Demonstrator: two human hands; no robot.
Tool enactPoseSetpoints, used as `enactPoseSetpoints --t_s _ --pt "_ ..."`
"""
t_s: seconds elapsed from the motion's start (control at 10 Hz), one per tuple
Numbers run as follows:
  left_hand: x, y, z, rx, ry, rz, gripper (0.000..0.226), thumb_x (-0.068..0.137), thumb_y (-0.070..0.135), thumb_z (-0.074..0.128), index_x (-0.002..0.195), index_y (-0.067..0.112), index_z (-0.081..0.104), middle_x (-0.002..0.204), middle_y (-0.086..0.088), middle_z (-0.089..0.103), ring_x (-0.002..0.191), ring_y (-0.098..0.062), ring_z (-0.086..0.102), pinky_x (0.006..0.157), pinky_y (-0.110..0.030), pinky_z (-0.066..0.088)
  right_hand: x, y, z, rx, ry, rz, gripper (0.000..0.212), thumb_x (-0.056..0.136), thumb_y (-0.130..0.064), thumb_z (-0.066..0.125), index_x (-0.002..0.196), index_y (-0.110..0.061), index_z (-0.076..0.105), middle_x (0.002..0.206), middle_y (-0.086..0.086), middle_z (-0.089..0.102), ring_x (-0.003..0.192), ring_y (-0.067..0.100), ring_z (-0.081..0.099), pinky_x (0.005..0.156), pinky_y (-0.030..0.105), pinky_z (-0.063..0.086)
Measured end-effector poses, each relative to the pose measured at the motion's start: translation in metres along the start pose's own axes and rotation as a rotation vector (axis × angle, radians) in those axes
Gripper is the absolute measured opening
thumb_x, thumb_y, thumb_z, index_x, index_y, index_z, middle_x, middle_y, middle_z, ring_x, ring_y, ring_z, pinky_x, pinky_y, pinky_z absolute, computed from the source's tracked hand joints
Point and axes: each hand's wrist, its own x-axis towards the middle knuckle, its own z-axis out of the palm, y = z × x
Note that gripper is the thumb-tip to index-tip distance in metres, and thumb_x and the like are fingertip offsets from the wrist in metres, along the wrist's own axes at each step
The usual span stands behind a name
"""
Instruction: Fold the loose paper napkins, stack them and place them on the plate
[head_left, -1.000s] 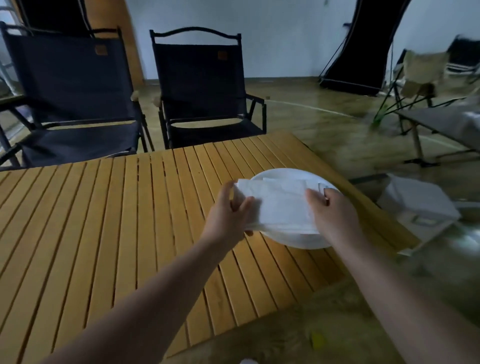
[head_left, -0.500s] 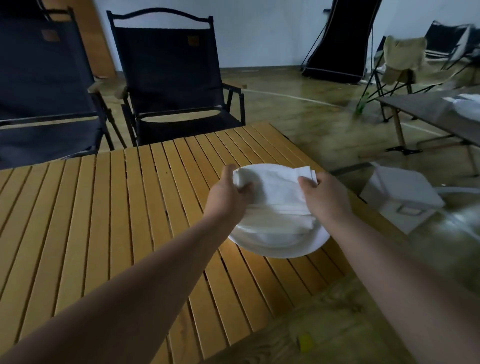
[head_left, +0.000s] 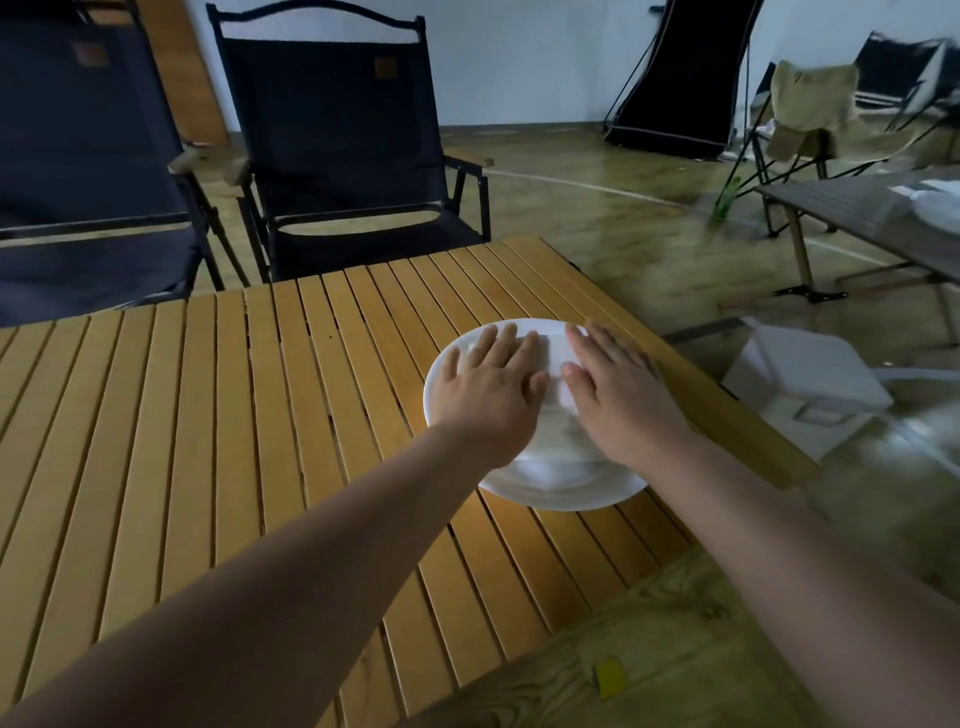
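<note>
Wooden table (head_left: 208, 415); hands (head_left: 488, 395) seemingly atop napkins (head_left: 557, 353).

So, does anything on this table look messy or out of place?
Nothing much. The napkins lie on the white plate, pressed under the flat left hand and right hand, and the plate sits fully on the table. The only stray thing is a small yellow scrap on the floor nearby.
</note>
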Motion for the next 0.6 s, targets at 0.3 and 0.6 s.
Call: enactPoseSetpoints --t_s 0.3,0.6 --pt "0.003 -0.01 0.019 -0.046 -0.005 -0.008 0.056 0.105 0.051 0.017 0.158 0.032 0.015 0.166 0.005 0.012 0.153 -0.016 0.0 0.123 -0.041 0.006 -0.001 0.008 0.02 0.057 0.011 0.016 0.055 0.106 -0.046 0.022 0.159 -0.03 0.017 0.167 -0.006 0.015 0.153 0.013 0.009 0.121 0.03 0.014" --pt "-0.005 -0.006 -0.001 -0.011 0.016 -0.033 0.059 0.103 0.054 0.012 0.158 0.033 0.006 0.167 0.005 -0.005 0.152 -0.018 -0.014 0.124 -0.049 -0.002 0.0 -0.002 -0.001 -0.092 -0.024 0.059 0.062 0.101 -0.057 0.007 0.159 -0.036 0.005 0.168 -0.005 0.002 0.155 0.015 -0.005 0.122 0.049 -0.005"
